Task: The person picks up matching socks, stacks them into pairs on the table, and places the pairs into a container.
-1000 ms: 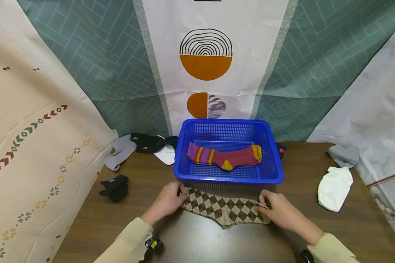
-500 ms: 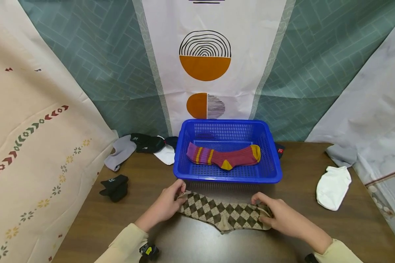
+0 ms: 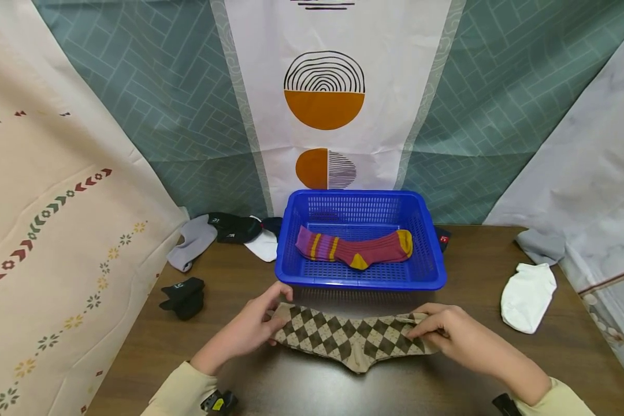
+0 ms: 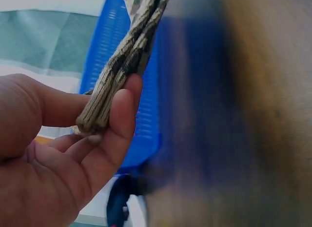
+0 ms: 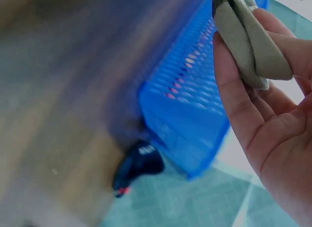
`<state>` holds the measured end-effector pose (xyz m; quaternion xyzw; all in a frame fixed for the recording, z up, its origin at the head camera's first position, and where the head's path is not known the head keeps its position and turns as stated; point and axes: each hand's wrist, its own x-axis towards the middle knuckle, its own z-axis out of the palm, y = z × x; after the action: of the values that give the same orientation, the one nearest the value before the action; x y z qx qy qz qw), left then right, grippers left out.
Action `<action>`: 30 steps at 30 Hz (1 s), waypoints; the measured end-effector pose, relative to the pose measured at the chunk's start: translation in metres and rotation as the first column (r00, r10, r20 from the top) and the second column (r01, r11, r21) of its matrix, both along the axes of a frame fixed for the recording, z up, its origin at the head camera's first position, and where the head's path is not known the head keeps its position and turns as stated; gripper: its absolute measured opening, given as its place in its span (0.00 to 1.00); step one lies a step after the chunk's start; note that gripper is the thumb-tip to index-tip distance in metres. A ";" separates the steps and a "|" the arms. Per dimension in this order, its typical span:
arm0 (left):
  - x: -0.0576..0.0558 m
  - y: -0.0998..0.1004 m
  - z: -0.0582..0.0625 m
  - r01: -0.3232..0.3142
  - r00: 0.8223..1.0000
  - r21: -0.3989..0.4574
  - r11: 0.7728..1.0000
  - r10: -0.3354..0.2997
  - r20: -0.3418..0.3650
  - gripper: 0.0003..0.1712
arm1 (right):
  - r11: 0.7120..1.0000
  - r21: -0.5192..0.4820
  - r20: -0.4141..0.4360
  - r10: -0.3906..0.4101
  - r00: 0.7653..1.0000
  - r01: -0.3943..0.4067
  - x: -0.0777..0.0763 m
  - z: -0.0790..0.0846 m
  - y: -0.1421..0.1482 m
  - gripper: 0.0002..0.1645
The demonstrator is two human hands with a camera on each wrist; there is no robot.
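Stretched between my two hands in the head view is a pair of beige and brown argyle socks, laid one on the other. At the cuff end, my left hand pinches them between thumb and fingers; the left wrist view shows two layered cuffs in that grip. My right hand pinches the toe end, and two plain beige toes show between thumb and fingers in the right wrist view. The heels point down toward me. Just beyond the socks stands a blue plastic basket.
Striped purple, red and yellow socks lie in the basket. A black sock, a grey sock, a black sock and a white one are at left. White and grey socks lie at right, navy behind the basket.
The argyle socks have come slightly nearer to me and now hang straighter between the hands. My left hand has shifted left, and my right hand has shifted right and re-gripped the toe end.
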<state>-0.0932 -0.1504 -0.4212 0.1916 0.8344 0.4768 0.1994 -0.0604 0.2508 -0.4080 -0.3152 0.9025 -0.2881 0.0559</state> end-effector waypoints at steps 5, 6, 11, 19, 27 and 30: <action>-0.002 0.000 0.017 0.019 0.999 0.023 1.000 -0.018 -0.049 0.10 | 1.000 -0.017 -0.118 -0.001 0.993 -0.001 -0.001 0.019 0.005 0.24; -0.003 0.000 0.021 0.017 0.998 0.026 1.000 -0.016 -0.065 0.08 | 1.000 -0.012 -0.133 -0.006 0.991 0.004 -0.002 0.023 0.006 0.25; -0.012 0.000 0.039 -0.034 0.989 0.036 0.999 0.039 -0.145 0.10 | 0.997 -0.026 -0.170 -0.080 0.982 0.077 -0.008 0.044 0.014 0.25; -0.042 0.004 0.074 -0.137 0.924 -0.016 0.990 0.122 -0.363 0.11 | 0.985 -0.034 -0.240 -0.171 0.955 0.168 -0.033 0.081 0.021 0.19; -0.082 0.013 0.098 -0.218 0.867 0.009 0.976 0.198 -0.458 0.10 | 0.973 0.022 -0.302 -0.212 0.929 0.230 -0.072 0.111 0.019 0.14; -0.096 0.016 0.097 -0.235 0.861 -0.004 0.972 0.206 -0.464 0.10 | 0.970 0.040 -0.296 -0.217 0.930 0.239 -0.086 0.114 0.017 0.13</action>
<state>-0.1888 -0.1344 -0.3243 0.1964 0.8881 0.4121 -0.0543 -0.1459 0.2680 -0.2937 -0.2445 0.9416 -0.2093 -0.0990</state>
